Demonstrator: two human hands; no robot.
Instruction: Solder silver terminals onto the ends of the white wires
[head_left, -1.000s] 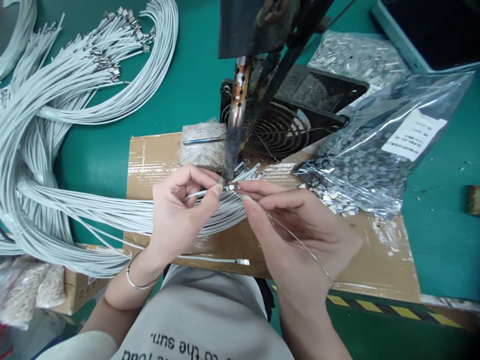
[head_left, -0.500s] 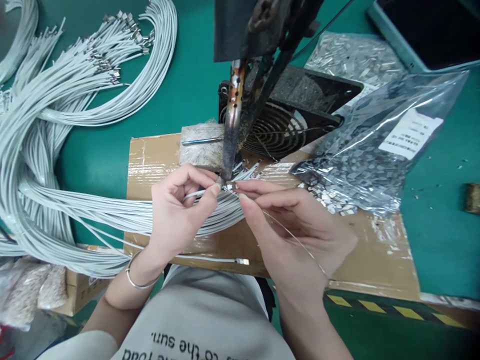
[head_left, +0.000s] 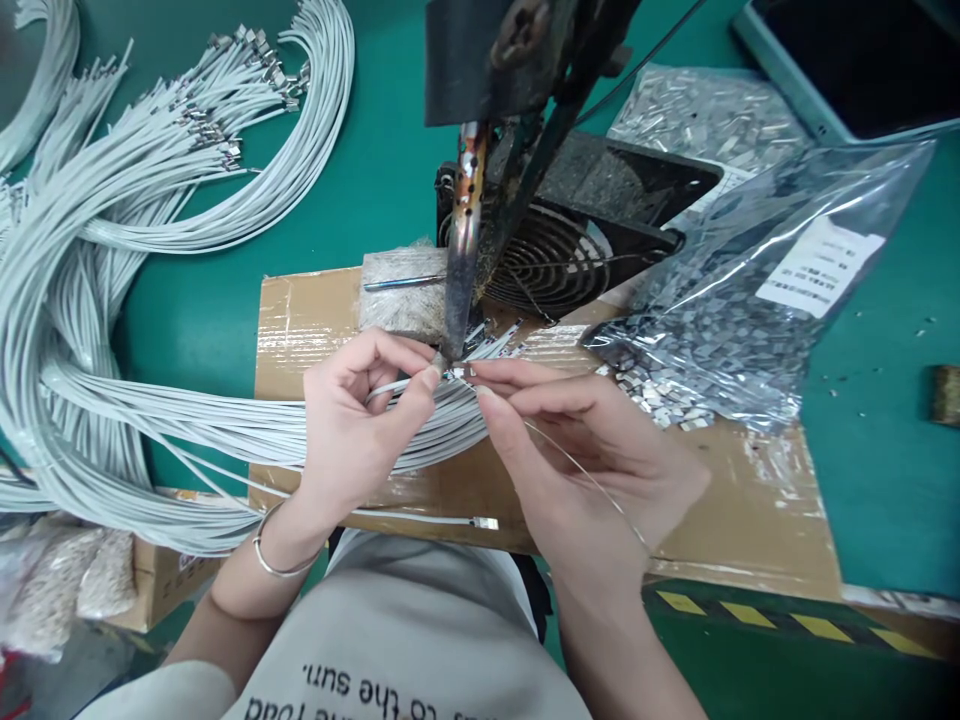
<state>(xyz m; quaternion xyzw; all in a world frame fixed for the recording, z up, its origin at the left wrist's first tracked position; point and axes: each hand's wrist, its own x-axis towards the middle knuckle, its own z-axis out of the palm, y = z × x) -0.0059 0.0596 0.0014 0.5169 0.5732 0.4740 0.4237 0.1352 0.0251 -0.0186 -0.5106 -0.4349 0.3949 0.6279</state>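
Left hand (head_left: 356,420) pinches cable (head_left: 388,388), roughly left-right; right hand (head_left: 600,425) pinches wire (head_left: 609,501), slanting from connector (head_left: 459,373) toward near edge of cardboard (head_left: 757,500).

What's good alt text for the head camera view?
A person's left hand pinches a white cable and the right hand a thin wire, by the tip of what looks like a soldering iron. Bundled white cables crowd the left side; a black fan sits behind the iron, and a plastic bag of small parts lies at right.
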